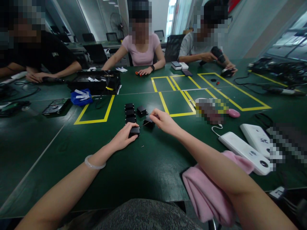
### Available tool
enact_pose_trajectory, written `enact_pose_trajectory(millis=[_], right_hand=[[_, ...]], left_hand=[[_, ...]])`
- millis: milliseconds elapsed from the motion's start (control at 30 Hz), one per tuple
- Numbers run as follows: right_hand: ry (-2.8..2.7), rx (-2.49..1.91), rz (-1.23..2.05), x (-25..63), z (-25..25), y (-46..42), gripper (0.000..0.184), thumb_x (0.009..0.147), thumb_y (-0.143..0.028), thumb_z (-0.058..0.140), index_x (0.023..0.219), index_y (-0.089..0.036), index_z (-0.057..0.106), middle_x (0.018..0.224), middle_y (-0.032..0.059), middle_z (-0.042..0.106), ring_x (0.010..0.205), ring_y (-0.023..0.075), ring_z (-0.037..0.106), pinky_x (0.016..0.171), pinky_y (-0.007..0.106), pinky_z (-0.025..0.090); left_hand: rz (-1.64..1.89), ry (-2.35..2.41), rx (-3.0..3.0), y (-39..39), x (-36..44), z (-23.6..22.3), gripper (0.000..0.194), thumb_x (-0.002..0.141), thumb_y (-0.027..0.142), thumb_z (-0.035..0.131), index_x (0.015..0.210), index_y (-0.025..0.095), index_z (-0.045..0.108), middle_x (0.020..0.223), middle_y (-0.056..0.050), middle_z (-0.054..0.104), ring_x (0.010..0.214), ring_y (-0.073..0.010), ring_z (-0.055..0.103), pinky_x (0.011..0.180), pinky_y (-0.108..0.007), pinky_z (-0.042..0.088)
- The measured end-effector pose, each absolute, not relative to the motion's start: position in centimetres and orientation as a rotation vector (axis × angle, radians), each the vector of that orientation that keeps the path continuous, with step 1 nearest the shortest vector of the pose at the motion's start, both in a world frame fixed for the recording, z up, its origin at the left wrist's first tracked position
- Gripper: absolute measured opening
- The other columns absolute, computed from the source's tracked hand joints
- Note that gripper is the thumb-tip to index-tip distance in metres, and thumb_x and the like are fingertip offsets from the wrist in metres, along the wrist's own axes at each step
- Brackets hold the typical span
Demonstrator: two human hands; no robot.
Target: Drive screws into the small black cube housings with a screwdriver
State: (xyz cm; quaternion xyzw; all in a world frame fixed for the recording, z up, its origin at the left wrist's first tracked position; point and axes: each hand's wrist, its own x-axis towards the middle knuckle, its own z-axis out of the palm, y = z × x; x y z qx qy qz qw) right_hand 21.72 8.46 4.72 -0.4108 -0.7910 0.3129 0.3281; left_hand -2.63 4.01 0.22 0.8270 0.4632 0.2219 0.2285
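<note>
My left hand point(124, 134) grips a small black box point(134, 131) at the near end of a short column of similar black boxes point(129, 112). Pinched in my right hand point(161, 118) is a thin metal tool point(145, 124), its tip reaching toward the right edge of the held box. Whether it is tweezers or a driver I cannot make out. Another black box point(149, 123) lies just under my right fingers, partly hidden by them. One more black box point(142, 111) sits behind it. A tiny screw-like piece point(142, 146) rests on the table in front.
Yellow tape rectangles point(182, 114) mark the green table point(163, 172). White power banks point(246, 153) and a pink cloth point(206, 188) lie by my right forearm. A black bin point(96, 81), a blue bag point(81, 96) and three co-workers are across the table.
</note>
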Motion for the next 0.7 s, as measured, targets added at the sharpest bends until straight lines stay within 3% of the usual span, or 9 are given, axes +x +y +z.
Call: enact_pose_trajectory(millis=[300,500,700], right_hand=[[-2.108,-1.031,0.877,22.06,4.90,8.69,0.004,0.092,-0.024,0.046,0.090,-0.021,0.047,0.066,-0.0055,0.050,0.055,0.0108,0.047,0.058,0.024,0.033],[-2.113,-1.138,0.878,21.78,5.42,8.23,0.019,0.095,-0.030,0.046,0.078,-0.021,0.044,0.054,-0.0067,0.048,0.047,0.0104,0.044,0.058,0.025,0.033],[-2.120,-1.215,0.735,21.57,5.75,7.76,0.024,0.096,-0.032,0.047,0.075,-0.022,0.044,0.053,-0.0049,0.046,0.052,0.0127,0.045,0.059,0.025,0.030]], left_hand=[[0.646,1.261,2.283,4.06,-2.56,0.08,0.037,0.091,0.030,0.055,0.126,0.022,0.048,0.124,-0.010,0.055,0.115,-0.0287,0.056,0.097,-0.046,0.047],[0.634,1.261,2.285,4.06,-2.59,0.09,0.037,0.091,0.030,0.056,0.127,0.023,0.047,0.125,-0.010,0.054,0.115,-0.0288,0.056,0.096,-0.046,0.049],[0.629,1.265,2.283,3.95,-2.53,0.18,0.037,0.091,0.030,0.056,0.127,0.022,0.047,0.126,-0.010,0.054,0.115,-0.0288,0.057,0.095,-0.045,0.050]])
